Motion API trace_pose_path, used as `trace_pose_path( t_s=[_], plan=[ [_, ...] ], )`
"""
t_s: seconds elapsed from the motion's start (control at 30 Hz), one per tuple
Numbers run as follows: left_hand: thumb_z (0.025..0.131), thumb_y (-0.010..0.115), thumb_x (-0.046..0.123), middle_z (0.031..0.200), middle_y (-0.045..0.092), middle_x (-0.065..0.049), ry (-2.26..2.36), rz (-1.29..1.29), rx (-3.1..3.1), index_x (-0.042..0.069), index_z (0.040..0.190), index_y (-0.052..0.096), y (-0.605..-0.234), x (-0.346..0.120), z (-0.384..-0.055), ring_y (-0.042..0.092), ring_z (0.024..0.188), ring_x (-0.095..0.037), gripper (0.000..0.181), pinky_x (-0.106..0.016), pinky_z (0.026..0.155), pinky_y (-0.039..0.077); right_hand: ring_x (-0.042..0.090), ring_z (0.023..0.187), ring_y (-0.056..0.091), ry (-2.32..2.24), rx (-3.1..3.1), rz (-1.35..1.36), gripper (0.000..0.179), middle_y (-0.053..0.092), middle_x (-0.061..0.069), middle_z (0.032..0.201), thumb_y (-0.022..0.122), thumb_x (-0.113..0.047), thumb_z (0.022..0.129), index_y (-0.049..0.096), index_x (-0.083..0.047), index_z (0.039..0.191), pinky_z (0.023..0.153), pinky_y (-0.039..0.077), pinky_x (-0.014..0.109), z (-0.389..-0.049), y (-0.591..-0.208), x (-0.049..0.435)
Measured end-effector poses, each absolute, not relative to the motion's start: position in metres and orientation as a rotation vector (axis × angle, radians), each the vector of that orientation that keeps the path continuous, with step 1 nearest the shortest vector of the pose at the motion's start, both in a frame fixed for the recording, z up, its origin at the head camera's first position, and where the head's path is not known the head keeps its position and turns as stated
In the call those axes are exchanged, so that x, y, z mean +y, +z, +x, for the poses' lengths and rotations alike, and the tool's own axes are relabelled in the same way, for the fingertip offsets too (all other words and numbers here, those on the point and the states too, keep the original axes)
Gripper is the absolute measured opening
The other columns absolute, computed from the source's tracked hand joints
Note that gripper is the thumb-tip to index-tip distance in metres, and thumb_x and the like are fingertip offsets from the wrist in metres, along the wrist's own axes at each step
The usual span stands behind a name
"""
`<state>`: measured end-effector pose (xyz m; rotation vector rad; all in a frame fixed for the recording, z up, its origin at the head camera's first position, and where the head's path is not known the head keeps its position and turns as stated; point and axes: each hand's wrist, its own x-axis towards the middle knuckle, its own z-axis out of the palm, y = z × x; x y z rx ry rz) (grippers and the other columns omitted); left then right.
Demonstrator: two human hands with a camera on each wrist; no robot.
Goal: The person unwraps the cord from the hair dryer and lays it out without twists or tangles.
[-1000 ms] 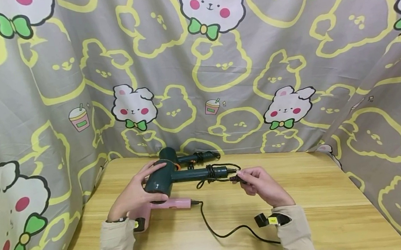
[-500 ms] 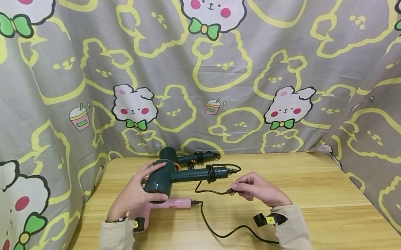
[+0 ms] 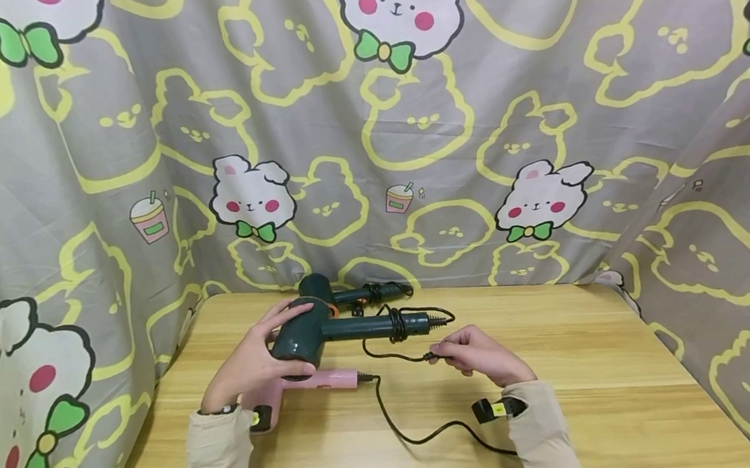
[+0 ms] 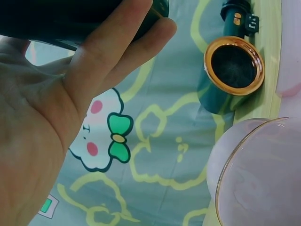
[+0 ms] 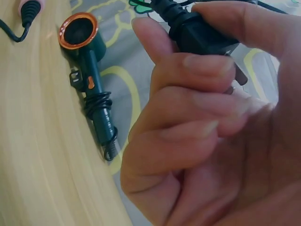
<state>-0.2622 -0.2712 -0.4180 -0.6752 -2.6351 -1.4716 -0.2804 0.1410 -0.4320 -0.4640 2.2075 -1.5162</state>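
My left hand [image 3: 251,368] grips a dark green hair dryer [image 3: 300,339] round its barrel, thumb on the near side and fingers over the far side. The dryer's handle points right, with black cord [image 3: 396,325] wound round it. From that winding a loose stretch of cord runs down to the plug. My right hand [image 3: 479,357] pinches the plug [image 5: 202,35] between thumb and fingers, and its metal prongs show in the right wrist view. The left wrist view shows the left fingers [image 4: 110,52] spread along the dark barrel.
A second green hair dryer [image 5: 91,66] with an orange rim and wound cord lies behind, by the curtain [image 3: 417,113]. Nearer lies a pink hair dryer [image 3: 329,380], its black cord [image 3: 433,436] trailing right under the right forearm. All rest on a wooden table [image 3: 612,361].
My right hand has drawn the plug nearer and slightly left, away from the handle's end. The plug's stretch of cord now hangs below the handle. My left hand keeps its grip in place.
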Motion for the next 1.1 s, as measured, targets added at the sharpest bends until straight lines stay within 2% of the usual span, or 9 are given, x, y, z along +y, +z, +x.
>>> trace_pose_path(
  t_s=[0.27,0.53,0.77,0.83,0.93,1.1],
  plan=[
    [0.074,0.094,0.033,0.17,0.025,-0.012,-1.463,-0.674,-2.646,0.04,0.15,0.052,-0.417,-0.269,-0.26,0.049,0.136,-0.05,0.087,-0.047,0.093,0.053,0.008,0.05,0.029,-1.509,2.227,-0.397,0.035,0.034,-0.01,0.05,0.063,-0.032,0.103,0.078,-0.001,0.107,0.054,0.031,0.025,-0.283,-0.437,0.144],
    [0.074,0.094,0.032,0.17,0.026,-0.012,-1.47,-0.688,-2.641,0.039,0.15,0.052,-0.416,-0.266,-0.26,0.05,0.133,-0.048,0.087,-0.045,0.092,0.053,0.008,0.05,0.03,-1.574,2.262,-0.278,0.033,0.038,-0.01,0.053,0.063,-0.033,0.102,0.078,-0.003,0.103,0.055,0.033,0.025,-0.287,-0.44,0.145],
    [0.074,0.095,0.033,0.171,0.023,-0.013,-1.488,-0.68,-2.658,0.041,0.149,0.052,-0.416,-0.263,-0.26,0.045,0.138,-0.052,0.087,-0.049,0.093,0.054,0.008,0.05,0.031,-1.705,2.263,-0.159,0.03,0.039,-0.008,0.052,0.059,-0.025,0.104,0.077,0.0,0.105,0.056,0.033,0.026,-0.288,-0.441,0.147],
    [0.073,0.095,0.035,0.171,0.023,-0.013,-1.471,-0.677,-2.666,0.042,0.149,0.052,-0.417,-0.263,-0.261,0.043,0.14,-0.053,0.087,-0.052,0.095,0.053,0.009,0.052,0.034,-1.762,2.258,-0.116,0.029,0.042,-0.007,0.054,0.058,-0.021,0.105,0.078,-0.001,0.101,0.057,0.035,0.026,-0.288,-0.44,0.147],
    [0.073,0.095,0.036,0.171,0.023,-0.014,-1.456,-0.672,-2.679,0.043,0.148,0.052,-0.417,-0.262,-0.261,0.042,0.141,-0.054,0.086,-0.056,0.096,0.053,0.009,0.055,0.037,-1.857,2.247,-0.058,0.03,0.045,-0.006,0.057,0.057,-0.022,0.106,0.073,-0.007,0.085,0.058,0.037,0.025,-0.288,-0.44,0.148],
    [0.073,0.095,0.036,0.171,0.023,-0.014,-1.463,-0.673,-2.682,0.043,0.148,0.052,-0.418,-0.26,-0.262,0.042,0.141,-0.054,0.086,-0.058,0.097,0.052,0.009,0.053,0.033,-2.031,2.223,-0.001,0.044,0.042,-0.004,0.058,0.063,-0.031,0.104,0.051,-0.013,0.065,0.06,0.037,0.027,-0.287,-0.439,0.149]
  ],
)
